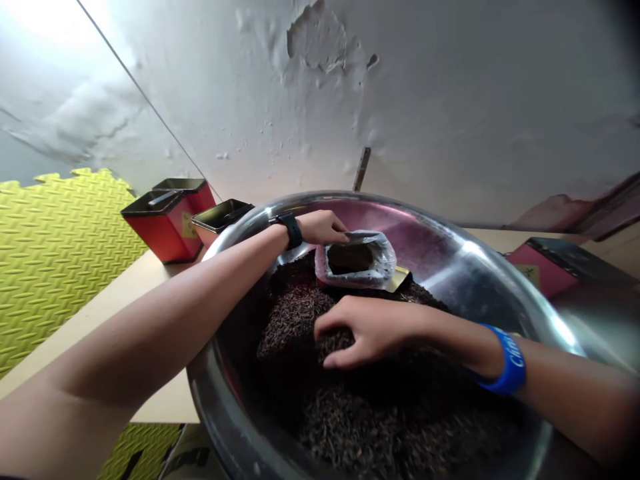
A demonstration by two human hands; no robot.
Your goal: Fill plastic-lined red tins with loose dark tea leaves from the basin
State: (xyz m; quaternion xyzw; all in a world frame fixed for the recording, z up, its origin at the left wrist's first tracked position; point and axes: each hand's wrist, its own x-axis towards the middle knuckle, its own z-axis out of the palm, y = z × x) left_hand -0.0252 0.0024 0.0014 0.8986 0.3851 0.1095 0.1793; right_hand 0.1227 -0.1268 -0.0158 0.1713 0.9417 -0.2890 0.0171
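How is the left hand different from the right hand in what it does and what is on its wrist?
The left hand reaches far across the metal bowl and holds the rim of the open bag; the right hand is nearer and cupped on the dark loose tea. The left wrist has a black watch; the right wrist has a blue wristband. Both are bare and inside the bowl.

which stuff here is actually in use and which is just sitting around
In use: left hand holding the open bag; right hand in the loose tea; steel bowl.

Lying about: red tins, open tin, pink box.
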